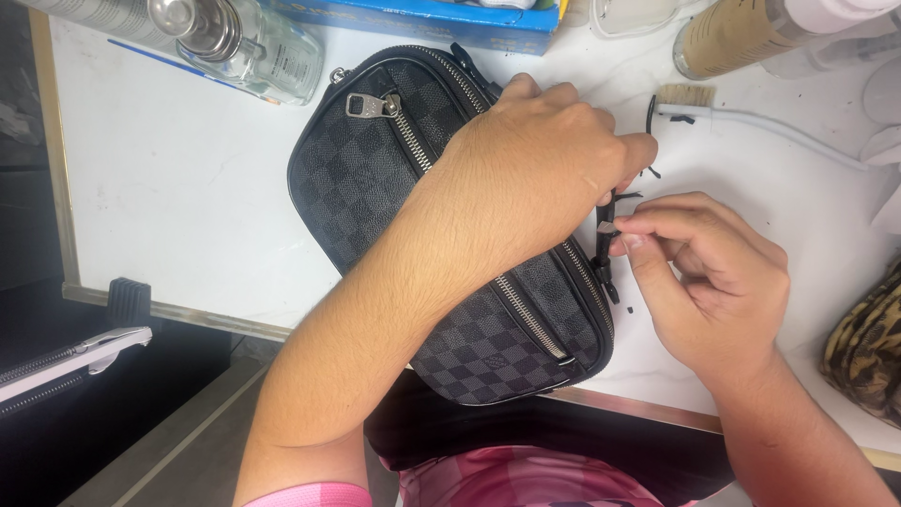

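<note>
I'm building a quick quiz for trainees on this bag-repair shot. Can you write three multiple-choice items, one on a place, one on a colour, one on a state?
1. Where does the small brush lie?
A. on the white table beyond the bag
B. inside the bag
C. on the floor

2. What colour is the checkered bag?
A. red and white
B. dark grey and black
C. plain yellow

3. What is the right hand doing?
A. lying flat and open on the table
B. gripping the glass bottle
C. pinching a thin black tab at the bag's edge

Answers:
1 A, its bristles and white handle rest on the table top.
2 B, the checks are dark grey and black.
3 C, thumb and fingertips close on the black tab while the left hand presses on the bag.
</note>
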